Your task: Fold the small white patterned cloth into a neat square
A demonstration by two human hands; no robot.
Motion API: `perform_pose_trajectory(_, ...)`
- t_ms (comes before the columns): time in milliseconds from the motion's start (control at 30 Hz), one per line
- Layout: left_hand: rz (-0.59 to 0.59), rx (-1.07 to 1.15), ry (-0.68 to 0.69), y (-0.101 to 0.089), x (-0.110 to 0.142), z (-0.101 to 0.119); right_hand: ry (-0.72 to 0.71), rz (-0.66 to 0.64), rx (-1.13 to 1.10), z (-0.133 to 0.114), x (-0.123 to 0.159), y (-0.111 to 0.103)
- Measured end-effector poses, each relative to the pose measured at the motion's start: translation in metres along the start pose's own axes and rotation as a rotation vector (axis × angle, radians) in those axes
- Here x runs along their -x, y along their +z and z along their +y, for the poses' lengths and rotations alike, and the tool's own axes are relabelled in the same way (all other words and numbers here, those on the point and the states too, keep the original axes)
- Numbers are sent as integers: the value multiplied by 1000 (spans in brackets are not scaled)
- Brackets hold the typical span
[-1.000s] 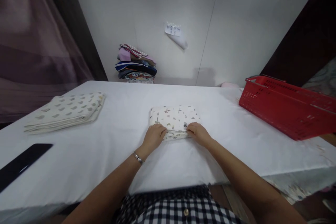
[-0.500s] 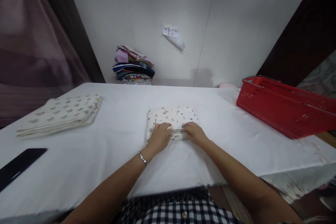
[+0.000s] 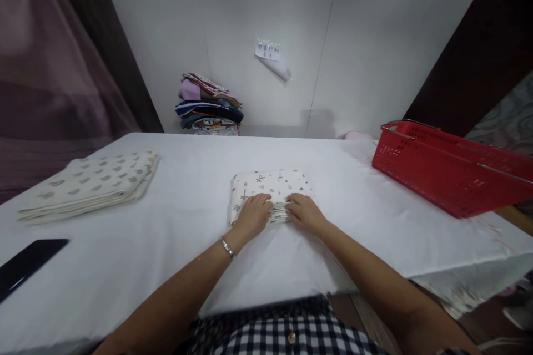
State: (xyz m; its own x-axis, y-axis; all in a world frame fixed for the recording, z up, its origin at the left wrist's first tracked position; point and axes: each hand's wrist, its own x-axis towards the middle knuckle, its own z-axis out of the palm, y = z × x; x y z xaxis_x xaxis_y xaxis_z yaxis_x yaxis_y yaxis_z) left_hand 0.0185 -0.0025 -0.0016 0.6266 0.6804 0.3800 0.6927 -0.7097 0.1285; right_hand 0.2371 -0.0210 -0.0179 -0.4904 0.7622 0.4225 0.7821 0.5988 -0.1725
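Left hand (image 3: 252, 215) further inward, sign (image 3: 267, 51) handwritten.

2 hands (image 3: 253, 215) (image 3: 306, 213), 2 folded printed cloths (image 3: 275, 182) (image 3: 94, 182), 1 red basket (image 3: 441, 175), 1 textile stack (image 3: 210, 110), 1 black slab (image 3: 29, 263), 1 paper sign (image 3: 267, 51), 1 bracelet (image 3: 227, 247), 1 table (image 3: 195, 177).

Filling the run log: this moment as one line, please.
left hand: on folded centre cloth, near edge | right hand: same edge | red basket: at right
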Motion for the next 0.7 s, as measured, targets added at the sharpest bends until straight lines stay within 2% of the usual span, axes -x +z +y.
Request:
perform_pose_trajectory(433, -84, -62, 31, 1, -10, 0, 11, -30, 5, 3, -7, 7)
perform_pose_trajectory(700, 8, 26, 30, 1, -6, 11, 9, -21, 22, -6, -7, 3)
